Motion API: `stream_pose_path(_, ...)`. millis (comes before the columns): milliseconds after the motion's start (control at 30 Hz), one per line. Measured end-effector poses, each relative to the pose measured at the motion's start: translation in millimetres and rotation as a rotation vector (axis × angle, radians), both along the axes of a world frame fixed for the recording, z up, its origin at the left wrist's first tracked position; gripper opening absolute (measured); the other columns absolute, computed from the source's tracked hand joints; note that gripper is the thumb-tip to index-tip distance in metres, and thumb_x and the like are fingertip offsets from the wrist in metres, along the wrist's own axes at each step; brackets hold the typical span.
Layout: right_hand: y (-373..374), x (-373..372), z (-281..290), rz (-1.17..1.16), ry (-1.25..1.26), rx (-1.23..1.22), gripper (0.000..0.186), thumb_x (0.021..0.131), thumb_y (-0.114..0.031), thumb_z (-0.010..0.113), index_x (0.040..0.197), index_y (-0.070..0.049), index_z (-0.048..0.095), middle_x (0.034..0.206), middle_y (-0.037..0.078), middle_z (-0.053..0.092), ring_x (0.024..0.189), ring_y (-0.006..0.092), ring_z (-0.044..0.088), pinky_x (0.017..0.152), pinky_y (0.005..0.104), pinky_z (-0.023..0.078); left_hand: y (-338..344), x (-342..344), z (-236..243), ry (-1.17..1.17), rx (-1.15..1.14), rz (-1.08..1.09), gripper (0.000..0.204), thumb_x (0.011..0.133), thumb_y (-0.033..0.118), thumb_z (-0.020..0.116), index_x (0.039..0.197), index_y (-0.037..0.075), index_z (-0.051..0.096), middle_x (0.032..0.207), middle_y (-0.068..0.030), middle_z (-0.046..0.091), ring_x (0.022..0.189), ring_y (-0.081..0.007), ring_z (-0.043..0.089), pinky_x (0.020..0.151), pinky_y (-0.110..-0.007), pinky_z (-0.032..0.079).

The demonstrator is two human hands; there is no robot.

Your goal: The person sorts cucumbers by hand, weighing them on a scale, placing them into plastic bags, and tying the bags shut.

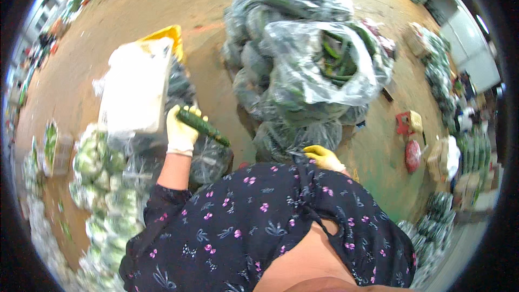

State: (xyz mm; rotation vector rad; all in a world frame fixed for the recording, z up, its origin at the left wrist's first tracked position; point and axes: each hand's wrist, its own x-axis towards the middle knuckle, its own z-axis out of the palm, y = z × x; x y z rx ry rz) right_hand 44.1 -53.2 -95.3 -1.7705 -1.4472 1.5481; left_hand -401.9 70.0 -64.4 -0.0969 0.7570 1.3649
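Note:
My left hand (183,131), in a pale yellow work glove, is closed around a dark green cucumber (204,127). The cucumber slants down to the right over dark plastic bags. Close in front of my body is my right hand (323,158), in a yellow glove, its fingers loosely bent and apart with nothing visible in them. It is beside the lower part of a stack of clear plastic bags. On that stack a large clear bag (292,70) gapes open, showing several green cucumbers (338,57) inside.
Left stands a white foam box (135,89) near a yellow crate (175,38). Bagged pale green cabbages (105,194) are piled at lower left. A red stool (404,123) and a red net bag (412,156) are to the right, before more stacked goods.

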Motion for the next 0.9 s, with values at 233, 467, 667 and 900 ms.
stream_pose_path(233, 44.8, -1.3, -18.3, -0.077, 0.006, -0.111, 0.034, 0.090, -0.020, 0.065, 0.118, -0.002, 0.060, 0.102, 0.005, 0.067, 0.093, 0.0111, 0.059, 0.083, 0.0251, 0.046, -10.0, -123.8, -7.3, 0.183, 0.060, 0.251, 0.017, 0.084, 0.011, 0.056, 0.093, -0.004, 0.057, 0.091, -0.0169, 0.061, 0.087, -0.0310, 0.060, 0.086, -0.049, 0.047)
stream_pose_path(467, 108.2, -22.4, 1.0, 0.064, -0.153, -0.016, 0.031, 0.087, -0.013, 0.066, 0.115, -0.001, 0.061, 0.102, 0.006, 0.065, 0.093, 0.0122, 0.058, 0.083, 0.0254, 0.046, -80.0, -200.7, 4.9, 0.221, 0.126, 0.476, 0.029, 0.091, 0.025, 0.059, 0.109, 0.003, 0.060, 0.102, -0.0117, 0.066, 0.095, -0.0285, 0.062, 0.092, -0.047, 0.047)
stream_pose_path(667, 161.4, -16.7, -6.5, 0.186, -0.194, 0.060, 0.033, 0.086, -0.013, 0.066, 0.117, -0.003, 0.061, 0.100, 0.005, 0.066, 0.090, 0.0107, 0.059, 0.081, 0.0245, 0.047, -169.8, -226.7, 21.0, 0.402, 0.018, 0.663, 0.024, 0.094, 0.032, 0.056, 0.112, 0.016, 0.059, 0.101, -0.0114, 0.065, 0.093, -0.0283, 0.061, 0.089, -0.054, 0.046)
stream_pose_path(900, 229.1, -0.2, 5.5, 0.151, -0.272, 0.268, 0.032, 0.086, -0.011, 0.067, 0.117, -0.003, 0.061, 0.100, 0.005, 0.066, 0.092, 0.0112, 0.059, 0.083, 0.0253, 0.047, -221.6, -198.8, 29.3, 0.467, -0.192, 0.781, 0.020, 0.094, 0.030, 0.056, 0.104, 0.013, 0.057, 0.093, -0.0088, 0.065, 0.085, -0.0259, 0.062, 0.076, -0.046, 0.050)
